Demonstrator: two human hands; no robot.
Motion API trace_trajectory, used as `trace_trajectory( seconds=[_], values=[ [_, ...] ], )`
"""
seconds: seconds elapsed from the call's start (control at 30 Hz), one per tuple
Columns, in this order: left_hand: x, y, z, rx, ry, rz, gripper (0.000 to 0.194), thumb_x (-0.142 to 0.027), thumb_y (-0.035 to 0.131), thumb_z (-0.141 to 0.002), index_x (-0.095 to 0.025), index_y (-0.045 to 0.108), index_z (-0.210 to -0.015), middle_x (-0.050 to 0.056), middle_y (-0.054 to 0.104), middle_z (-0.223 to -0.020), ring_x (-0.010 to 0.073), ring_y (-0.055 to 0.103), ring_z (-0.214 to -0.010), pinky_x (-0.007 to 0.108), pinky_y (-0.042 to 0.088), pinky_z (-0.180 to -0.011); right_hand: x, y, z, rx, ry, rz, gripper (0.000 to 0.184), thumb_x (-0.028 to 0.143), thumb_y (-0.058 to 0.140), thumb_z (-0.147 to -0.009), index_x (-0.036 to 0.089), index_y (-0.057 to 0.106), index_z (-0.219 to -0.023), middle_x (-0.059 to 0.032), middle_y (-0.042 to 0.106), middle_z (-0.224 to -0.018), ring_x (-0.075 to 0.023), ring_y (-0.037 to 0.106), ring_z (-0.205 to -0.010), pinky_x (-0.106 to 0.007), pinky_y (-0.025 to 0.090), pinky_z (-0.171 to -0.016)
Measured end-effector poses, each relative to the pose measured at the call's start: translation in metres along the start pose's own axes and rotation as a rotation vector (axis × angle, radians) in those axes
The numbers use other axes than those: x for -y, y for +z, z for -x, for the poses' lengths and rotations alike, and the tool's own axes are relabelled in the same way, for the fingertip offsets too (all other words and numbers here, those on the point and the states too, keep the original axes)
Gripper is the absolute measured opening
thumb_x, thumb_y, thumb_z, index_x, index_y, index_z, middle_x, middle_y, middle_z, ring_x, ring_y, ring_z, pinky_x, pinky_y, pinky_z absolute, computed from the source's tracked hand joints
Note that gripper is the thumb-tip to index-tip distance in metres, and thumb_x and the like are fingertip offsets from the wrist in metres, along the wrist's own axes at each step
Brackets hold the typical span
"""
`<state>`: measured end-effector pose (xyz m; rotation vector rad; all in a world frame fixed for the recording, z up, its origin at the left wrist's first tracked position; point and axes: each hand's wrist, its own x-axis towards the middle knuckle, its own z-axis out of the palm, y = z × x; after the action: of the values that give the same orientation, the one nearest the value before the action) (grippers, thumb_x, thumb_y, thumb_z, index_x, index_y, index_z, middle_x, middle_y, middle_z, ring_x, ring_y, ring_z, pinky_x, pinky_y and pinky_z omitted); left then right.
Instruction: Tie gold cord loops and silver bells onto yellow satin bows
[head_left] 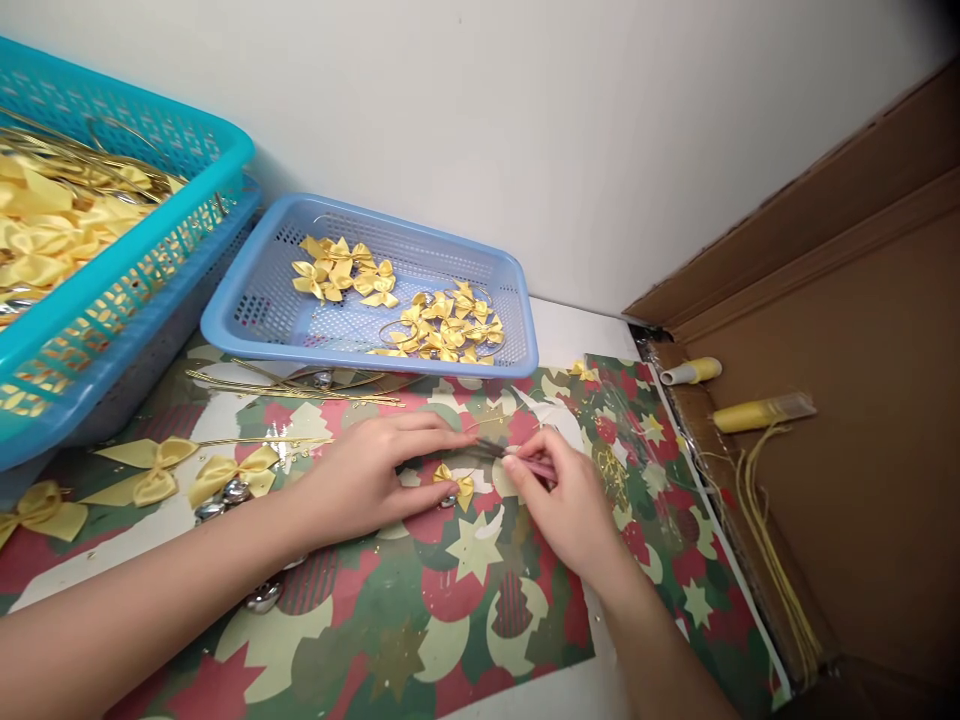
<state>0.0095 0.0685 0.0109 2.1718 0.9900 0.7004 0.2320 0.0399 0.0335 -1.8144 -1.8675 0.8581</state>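
Note:
My right hand [568, 497] is closed around a slim tool with a pink handle [538, 467] and a thin dark tip pointing left; its exact kind is unclear. The tip meets the index fingertip of my left hand [382, 465]. On that left hand the thumb and fingers are apart, and the thumb touches a small gold ribbon bow [463, 490] with a silver bell [448, 501] beneath it. This bow lies on the patterned paper [420, 640] between my hands. Left of my forearm rest larger gold bows [156, 472], some with silver bells [236, 490].
A blue basket [367, 352] at the back holds several small gold bows. Gold cords [300, 392] lie before it. At left, a teal basket [187, 190] is heaped with bows. A cardboard wall [847, 330] with yellow tubes [757, 412] and hanging yellow cords [765, 540] bounds the right.

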Motion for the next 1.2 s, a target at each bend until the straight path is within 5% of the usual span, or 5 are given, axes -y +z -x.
trace_trajectory(
  seconds=[0.1, 0.3, 0.5, 0.9, 1.2],
  values=[
    [-0.005, -0.004, 0.001, -0.090, -0.013, -0.035, 0.039, -0.035, 0.057, -0.084, -0.024, 0.062, -0.121, 0.007, 0.068, -0.108, 0.0206, 0.064, -0.093, 0.031, 0.051, -0.080, -0.019, -0.013, -0.007, -0.187, 0.009, 0.175, 0.018, 0.039, 0.054, -0.087, 0.021, 0.053, -0.084, -0.0044, 0.064, -0.079, -0.0190, 0.058, -0.071, -0.029, 0.040, -0.062],
    [-0.016, -0.012, 0.000, -0.014, -0.296, -0.147, 0.025, -0.036, 0.052, -0.085, -0.020, 0.060, -0.067, 0.000, 0.060, -0.056, 0.0135, 0.053, -0.049, 0.023, 0.036, -0.046, -0.024, -0.018, -0.010, -0.453, -0.096, 0.493, 0.015, 0.034, 0.056, -0.085, 0.019, 0.057, -0.081, -0.0124, 0.061, -0.100, -0.0278, 0.051, -0.096, -0.037, 0.037, -0.077],
    [-0.021, -0.005, 0.005, 0.185, -0.395, -0.114, 0.032, -0.037, 0.050, -0.084, -0.021, 0.054, -0.056, -0.001, 0.056, -0.046, 0.0134, 0.048, -0.038, 0.024, 0.028, -0.038, 0.024, 0.032, 0.002, -0.088, -0.095, 0.309, 0.031, 0.040, 0.053, -0.088, 0.021, 0.051, -0.064, -0.0015, 0.057, -0.059, -0.0163, 0.049, -0.056, -0.031, 0.032, -0.061],
    [-0.038, -0.002, 0.012, 0.108, -0.326, 0.103, 0.031, -0.040, 0.046, -0.087, -0.021, 0.048, -0.062, -0.003, 0.057, -0.052, 0.0111, 0.048, -0.044, 0.020, 0.033, -0.041, 0.023, 0.047, 0.015, -0.336, -0.323, -0.185, 0.014, 0.021, 0.049, -0.089, 0.020, 0.059, -0.080, -0.0024, 0.067, -0.073, -0.0143, 0.059, -0.064, -0.029, 0.045, -0.067],
    [-0.032, 0.012, 0.019, -0.018, -0.221, -0.140, 0.027, -0.028, 0.037, -0.089, -0.022, 0.039, -0.063, -0.004, 0.049, -0.051, 0.0121, 0.045, -0.045, 0.022, 0.031, -0.045, 0.022, 0.052, 0.018, -0.480, -0.458, -0.098, 0.011, 0.019, 0.048, -0.087, 0.021, 0.054, -0.078, -0.0017, 0.065, -0.069, -0.0153, 0.058, -0.065, -0.032, 0.042, -0.068]
  ],
)
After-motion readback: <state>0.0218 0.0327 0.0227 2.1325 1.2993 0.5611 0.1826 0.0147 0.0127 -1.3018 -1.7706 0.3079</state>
